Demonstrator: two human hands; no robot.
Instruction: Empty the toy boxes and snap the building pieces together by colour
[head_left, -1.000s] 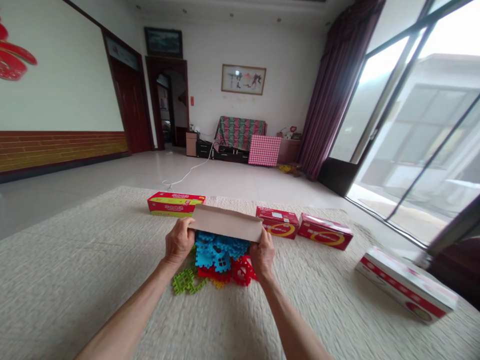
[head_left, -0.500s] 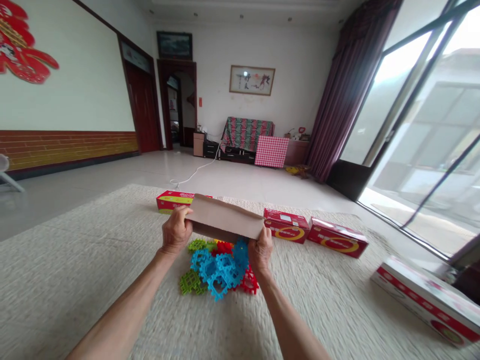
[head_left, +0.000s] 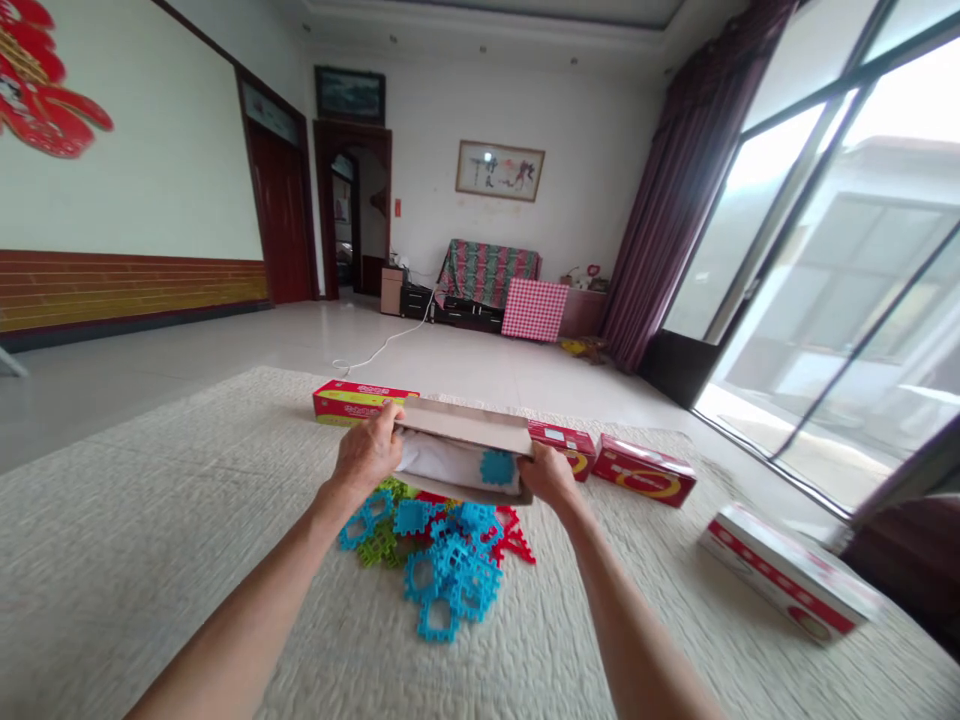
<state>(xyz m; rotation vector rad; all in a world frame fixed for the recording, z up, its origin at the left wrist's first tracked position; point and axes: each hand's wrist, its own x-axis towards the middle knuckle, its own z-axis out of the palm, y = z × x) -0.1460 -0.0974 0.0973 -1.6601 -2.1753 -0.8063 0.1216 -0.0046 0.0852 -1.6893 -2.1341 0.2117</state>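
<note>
Both hands hold a brown cardboard box (head_left: 469, 425) tipped on its side above a cream rug (head_left: 150, 560), its open mouth facing me. My left hand (head_left: 369, 452) grips the box's left end and my right hand (head_left: 547, 474) grips its right end. Inside the box I see a white lining and one blue plastic piece (head_left: 497, 466). Under and in front of the box lies a pile of plastic interlocking pieces (head_left: 442, 555), mostly blue, with some red, green and yellow ones.
Three red boxes lie on the rug beyond the pile: one at left (head_left: 352, 398), two at right (head_left: 649, 468). A longer red-and-white box (head_left: 787, 570) lies far right by the glass doors. A white cable (head_left: 375, 350) runs across the tiled floor.
The box has been tipped further, so its open side now faces me. More pieces have dropped out and the pile has spread toward me.
</note>
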